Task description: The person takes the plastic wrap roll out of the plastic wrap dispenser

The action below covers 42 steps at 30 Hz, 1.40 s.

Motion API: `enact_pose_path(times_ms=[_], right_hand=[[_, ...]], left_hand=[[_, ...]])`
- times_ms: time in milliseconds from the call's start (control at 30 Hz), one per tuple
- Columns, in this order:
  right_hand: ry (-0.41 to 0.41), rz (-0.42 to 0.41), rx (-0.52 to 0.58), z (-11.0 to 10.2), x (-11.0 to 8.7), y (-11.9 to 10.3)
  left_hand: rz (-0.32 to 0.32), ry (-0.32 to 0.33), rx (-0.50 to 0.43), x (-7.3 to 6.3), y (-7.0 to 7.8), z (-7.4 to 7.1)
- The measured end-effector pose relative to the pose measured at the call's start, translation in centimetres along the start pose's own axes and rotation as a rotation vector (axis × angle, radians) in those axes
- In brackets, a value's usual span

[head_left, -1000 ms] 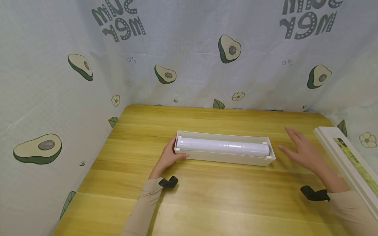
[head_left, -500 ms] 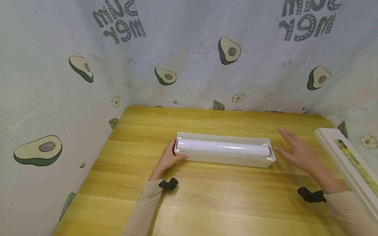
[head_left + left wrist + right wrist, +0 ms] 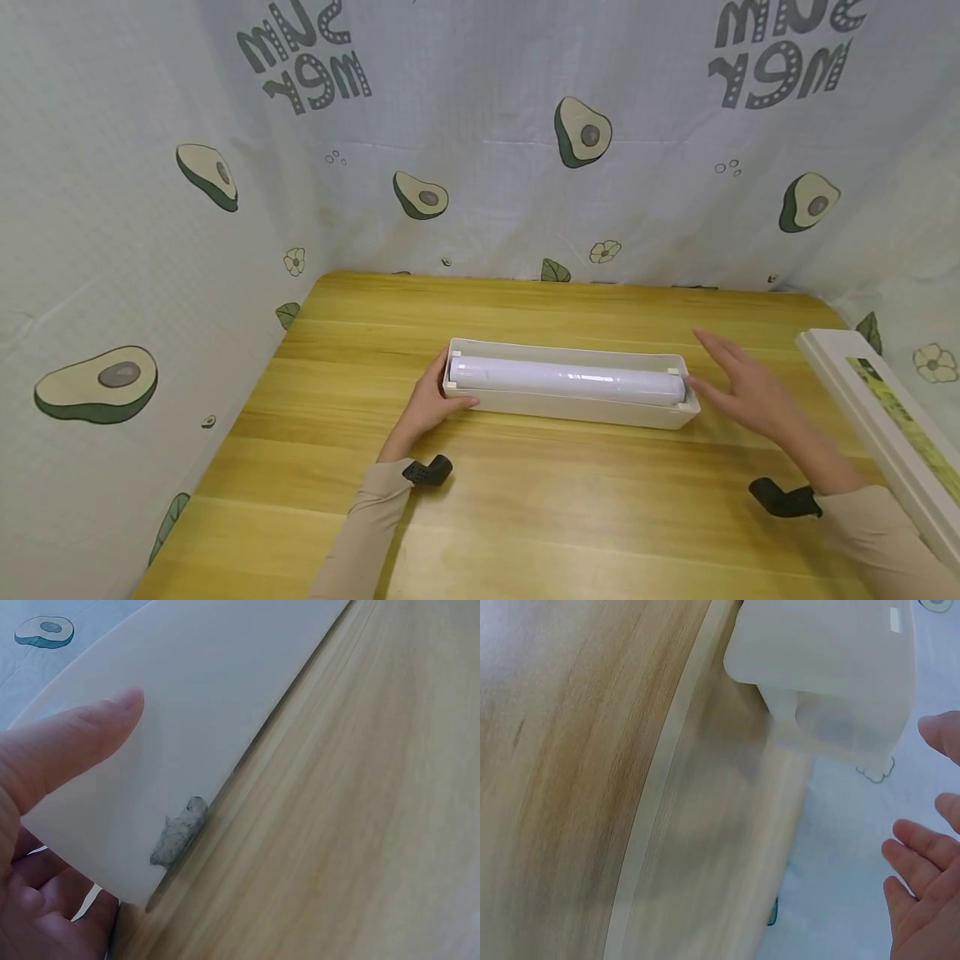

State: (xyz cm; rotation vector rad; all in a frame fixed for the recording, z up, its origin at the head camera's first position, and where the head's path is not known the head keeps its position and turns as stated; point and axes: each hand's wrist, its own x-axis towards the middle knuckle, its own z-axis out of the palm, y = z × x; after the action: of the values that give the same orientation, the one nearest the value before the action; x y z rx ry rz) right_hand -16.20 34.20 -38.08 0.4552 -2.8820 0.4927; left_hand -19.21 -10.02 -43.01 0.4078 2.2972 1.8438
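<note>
A long white box lies lengthwise across the table, its top uncovered. Inside it rests a glossy whitish roll, with small white tabs at the box's ends. My left hand grips the box's left end, thumb on the front wall and fingers around the far side. A grey smudge marks the lower edge of that wall. My right hand is spread beside the right end, its thumb tip right at the corner. In the right wrist view, its fingers appear apart from the box end.
A long white lid-like piece with a yellow-green label lies along the table's right side, near my right forearm. The wooden table ends at an avocado-print curtain at the back and sides.
My right hand has moved left, bringing its thumb to the box's right end. The left hand has kept its grip, and the box has stayed in place.
</note>
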Motion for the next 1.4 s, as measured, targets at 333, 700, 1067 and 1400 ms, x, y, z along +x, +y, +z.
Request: enact_pose_path(times_ms=[333, 700, 1067, 1400], right_hand=[[0.011, -0.052, 0.007, 0.4, 0.6, -0.7], [0.009, -0.081, 0.035, 0.4, 0.4, -2.0], [0.03, -0.109, 0.021, 0.8, 0.7, -2.9], [0.066, -0.165, 0.034, 1.0, 0.9, -3.3]], left_hand=[[0.034, 0.017, 0.011, 0.3, -0.8, -0.2], [0.038, 0.047, -0.012, 0.6, -3.4, 0.6], [0.044, 0.061, 0.003, 0.6, -3.0, 0.3], [0.041, 0.051, 0.0, 0.7, -3.0, 0.3]])
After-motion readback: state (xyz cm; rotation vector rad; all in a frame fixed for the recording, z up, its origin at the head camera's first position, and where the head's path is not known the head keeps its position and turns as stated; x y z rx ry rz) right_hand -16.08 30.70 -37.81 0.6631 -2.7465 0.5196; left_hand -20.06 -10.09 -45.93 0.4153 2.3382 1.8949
